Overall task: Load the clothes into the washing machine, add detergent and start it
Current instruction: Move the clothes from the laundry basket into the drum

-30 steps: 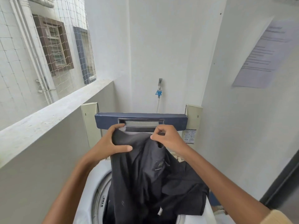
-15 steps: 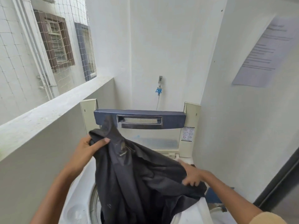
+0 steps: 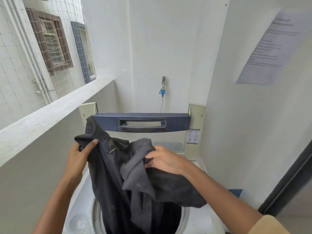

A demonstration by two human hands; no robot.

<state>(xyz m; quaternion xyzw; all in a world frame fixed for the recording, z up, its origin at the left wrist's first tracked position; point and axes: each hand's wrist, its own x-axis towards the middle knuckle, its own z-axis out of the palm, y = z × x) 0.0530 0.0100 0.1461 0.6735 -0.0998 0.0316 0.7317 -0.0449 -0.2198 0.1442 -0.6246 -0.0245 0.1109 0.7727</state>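
Plainly the dark charcoal cloth garment [image 3: 118, 174] is a limp, light thing. It hangs in deep folds from two grips and bunches wherever it is squeezed, so I judge it soft, not slippery and in no way fragile. It is held up in the air over the white top-loading washing machine [image 3: 79, 200]. Its lower part trails toward 6 o'clock and disappears into the round drum opening [image 3: 97, 215], while one loose flap hangs out past the rim at about 4 o'clock.

The left hand [image 3: 79, 154], at 9 o'clock of the cloth, grips a gathered edge, with the thumb laid flat over the front and the other fingers curled behind, out of sight. The right hand [image 3: 165, 159], at 3 o'clock, has its fingers curled round a thick fold and pinches it against the palm. A small pale printed mark shows on the fabric between the two hands.

At 12 o'clock the navy blue raised lid [image 3: 141, 122] stands upright, and a blue-handled tap [image 3: 162, 92] sits on the wall above it.

Any handful gives a secure hold on cloth like this, though grips high on the bulk let the weight drop straight down. The overhanging flap probably needs tucking in so it does not catch under the lid.
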